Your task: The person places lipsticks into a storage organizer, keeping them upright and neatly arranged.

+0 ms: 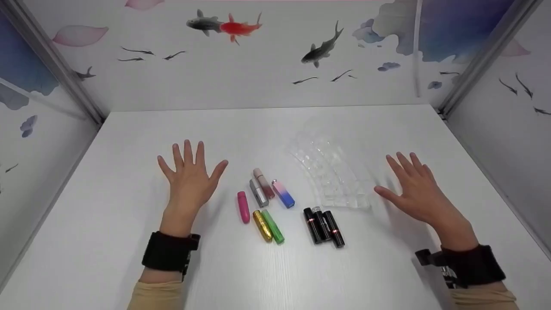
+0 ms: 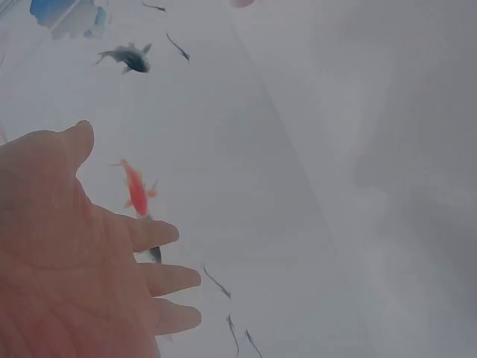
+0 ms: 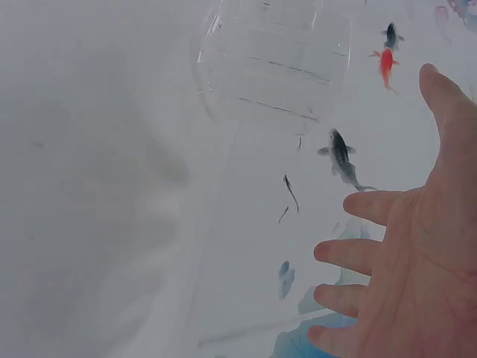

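My left hand [image 1: 188, 185] is held over the left of the table, fingers spread and holding nothing. The right hand [image 1: 415, 196], also spread and bare, is nearest to a clear plastic organizer [image 1: 340, 174] with stepped compartments. Between the hands lie lipstick-like tubes: a hot pink one [image 1: 243, 207], a silver one [image 1: 258, 193], a pink-and-mauve one [image 1: 264, 183], a pink-to-blue one [image 1: 283, 194], a gold one [image 1: 262, 226] beside a green one [image 1: 273, 227]. Three black tubes [image 1: 321, 224] lie side by side in front of the organizer. In the right wrist view the organizer [image 3: 276, 67] shows beyond the thumb.
The white table [image 1: 275, 280] is bordered by panels at the back and both sides. Fish and petals are printed on the back panel [image 1: 267, 82]. Metal posts [image 1: 486, 64] stand at the back corners. Each wrist wears a black strap [image 1: 167, 252].
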The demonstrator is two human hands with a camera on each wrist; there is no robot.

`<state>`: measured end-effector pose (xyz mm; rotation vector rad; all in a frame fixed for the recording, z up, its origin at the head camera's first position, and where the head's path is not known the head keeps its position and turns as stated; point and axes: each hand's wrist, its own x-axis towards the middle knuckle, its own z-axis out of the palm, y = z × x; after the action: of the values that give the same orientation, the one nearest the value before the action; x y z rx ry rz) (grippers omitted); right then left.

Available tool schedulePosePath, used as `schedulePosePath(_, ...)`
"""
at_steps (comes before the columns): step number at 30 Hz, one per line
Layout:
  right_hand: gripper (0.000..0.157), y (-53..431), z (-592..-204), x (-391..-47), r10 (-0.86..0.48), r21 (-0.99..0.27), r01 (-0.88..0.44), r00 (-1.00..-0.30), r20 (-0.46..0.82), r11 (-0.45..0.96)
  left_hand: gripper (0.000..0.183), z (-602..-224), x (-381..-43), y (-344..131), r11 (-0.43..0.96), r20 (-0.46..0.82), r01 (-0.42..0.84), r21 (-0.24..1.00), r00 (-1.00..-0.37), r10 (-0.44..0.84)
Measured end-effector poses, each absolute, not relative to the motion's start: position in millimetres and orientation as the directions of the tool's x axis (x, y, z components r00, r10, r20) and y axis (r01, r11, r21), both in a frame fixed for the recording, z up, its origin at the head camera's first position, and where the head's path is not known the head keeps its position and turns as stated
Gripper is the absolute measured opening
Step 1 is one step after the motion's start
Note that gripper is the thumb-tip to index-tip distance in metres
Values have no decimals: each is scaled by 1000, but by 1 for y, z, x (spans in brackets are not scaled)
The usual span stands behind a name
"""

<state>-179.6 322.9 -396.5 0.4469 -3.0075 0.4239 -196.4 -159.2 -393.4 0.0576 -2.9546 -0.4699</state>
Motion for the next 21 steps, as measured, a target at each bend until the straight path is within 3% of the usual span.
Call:
schedulePosePath(9,81,306,-386,-171,-348,-266,-430,-887,303,863,77,-379,-187,-134,964,170,48,263,-985,3)
schedulePosePath(15,67,287,-379,-163,-443,-201,-569,-779,444,797,58,-370,-172,-112,945,256,175,277,-961,103)
schedulePosePath(18,53,275,-375,-158,-500,-212,-617,-758,420,758,48,-366,-163,-96,901,254,263,344,-950,181)
schedulePosePath(21,36,260,-370,-154,-556,-248,-629,-772,309,736,38,-364,-157,-78,821,209,376,431,-926,314)
